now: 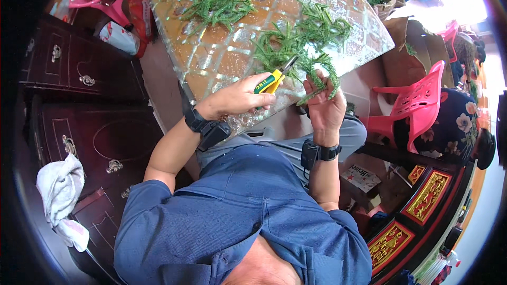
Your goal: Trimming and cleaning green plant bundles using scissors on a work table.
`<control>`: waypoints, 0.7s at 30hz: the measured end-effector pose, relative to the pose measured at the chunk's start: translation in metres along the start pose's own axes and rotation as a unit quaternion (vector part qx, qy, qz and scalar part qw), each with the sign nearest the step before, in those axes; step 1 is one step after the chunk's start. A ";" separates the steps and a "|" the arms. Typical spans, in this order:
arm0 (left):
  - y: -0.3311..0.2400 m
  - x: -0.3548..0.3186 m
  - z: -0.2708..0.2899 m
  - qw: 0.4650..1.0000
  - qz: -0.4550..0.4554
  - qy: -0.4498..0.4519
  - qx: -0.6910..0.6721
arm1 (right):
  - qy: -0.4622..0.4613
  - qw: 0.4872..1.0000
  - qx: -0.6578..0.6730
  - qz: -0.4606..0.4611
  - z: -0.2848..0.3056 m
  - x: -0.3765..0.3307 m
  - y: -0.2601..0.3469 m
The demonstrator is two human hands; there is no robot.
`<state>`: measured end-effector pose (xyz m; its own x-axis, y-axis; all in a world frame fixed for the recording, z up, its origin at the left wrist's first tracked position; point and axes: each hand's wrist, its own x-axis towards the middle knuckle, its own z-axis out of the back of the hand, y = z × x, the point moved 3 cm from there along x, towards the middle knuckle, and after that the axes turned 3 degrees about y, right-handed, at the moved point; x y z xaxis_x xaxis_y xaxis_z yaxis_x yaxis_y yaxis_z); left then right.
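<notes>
The left hand grips green-and-yellow-handled snips whose blades point up and rightward at the drooping green sprig clasped in the right hand.

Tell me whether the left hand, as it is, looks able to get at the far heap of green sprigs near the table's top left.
Probably not freely: the left hand already grips yellow-and-green-handled cutters, and that far heap of green sprigs lies well across the patterned table, though nothing blocks the way.
</notes>
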<state>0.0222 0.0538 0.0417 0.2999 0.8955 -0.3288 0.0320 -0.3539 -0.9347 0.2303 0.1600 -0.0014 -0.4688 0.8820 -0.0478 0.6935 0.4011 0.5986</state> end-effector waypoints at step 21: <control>0.015 -0.003 0.018 0.979 -0.089 -0.108 0.150 | 0.009 0.992 -0.120 -0.026 -0.012 -0.003 -0.004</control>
<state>0.0045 0.0513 0.0263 0.1052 0.9836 -0.1468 -0.2248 -0.1203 -0.9670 0.2228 0.1528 0.0060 -0.5119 0.8561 -0.0708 0.5185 0.3736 0.7691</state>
